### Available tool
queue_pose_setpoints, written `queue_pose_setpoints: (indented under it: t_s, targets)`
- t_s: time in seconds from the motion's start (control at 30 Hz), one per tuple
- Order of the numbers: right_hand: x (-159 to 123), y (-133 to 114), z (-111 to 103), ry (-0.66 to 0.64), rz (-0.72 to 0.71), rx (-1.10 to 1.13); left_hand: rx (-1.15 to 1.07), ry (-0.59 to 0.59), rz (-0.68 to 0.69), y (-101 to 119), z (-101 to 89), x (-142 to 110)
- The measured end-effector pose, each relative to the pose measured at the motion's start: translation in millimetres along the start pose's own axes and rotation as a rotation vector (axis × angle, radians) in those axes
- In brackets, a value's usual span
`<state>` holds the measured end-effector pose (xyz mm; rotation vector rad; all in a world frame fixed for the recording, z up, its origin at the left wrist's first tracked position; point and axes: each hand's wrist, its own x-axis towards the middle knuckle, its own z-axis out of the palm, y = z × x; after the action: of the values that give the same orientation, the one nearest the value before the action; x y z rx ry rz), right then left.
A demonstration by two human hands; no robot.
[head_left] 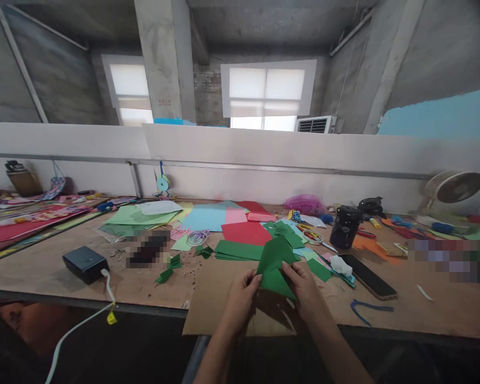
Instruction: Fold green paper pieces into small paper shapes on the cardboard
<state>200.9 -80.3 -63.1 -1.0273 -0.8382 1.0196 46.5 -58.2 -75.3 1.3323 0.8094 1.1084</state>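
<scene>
Both hands hold one piece of dark green paper above a sheet of brown cardboard at the table's front edge. My left hand pinches its left side between thumb and fingers. On the right side, my right hand grips it the same way, with the fingertips near the paper's middle. The paper looks bent or folded, though its lower part is partly hidden by the hands. Just behind it lie a stack of green paper strips and loose green pieces.
Red paper and light blue paper lie farther back. To the right are a phone, a black cup and a blue strip. A black box with a white cable sits left. A fan stands far right.
</scene>
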Motion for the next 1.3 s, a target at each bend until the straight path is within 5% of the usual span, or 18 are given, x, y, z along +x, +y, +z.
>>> queue_pose_setpoints:
  t_s: [0.27,0.6,0.73,0.9,1.07,1.3]
  targets:
    - [-4.1,-6.6,-1.0,-0.149,0.019,-0.237,0.040,0.070,-0.014,-8.2,-2.7,2.7]
    - [-8.1,-12.5,0.9,-0.118,0.084,-0.138,-0.053,0.054,-0.101,8.1,0.4,-2.5]
    - [-7.8,-12.7,3.2,-0.033,-0.086,-0.141,-0.102,0.184,-0.087,0.5,-1.9,2.5]
    - [-13.1,-10.3,7.3,0.098,-0.359,-0.416,0.007,0.343,0.001,0.6,-4.0,3.3]
    - [-24.3,-7.8,29.5,-0.138,-0.174,-0.318,0.119,0.379,0.218,11.5,-0.3,-11.1]
    - [-30.5,-15.5,38.8,0.089,-0.048,-0.136,0.214,0.227,0.306,13.0,3.7,-21.6]
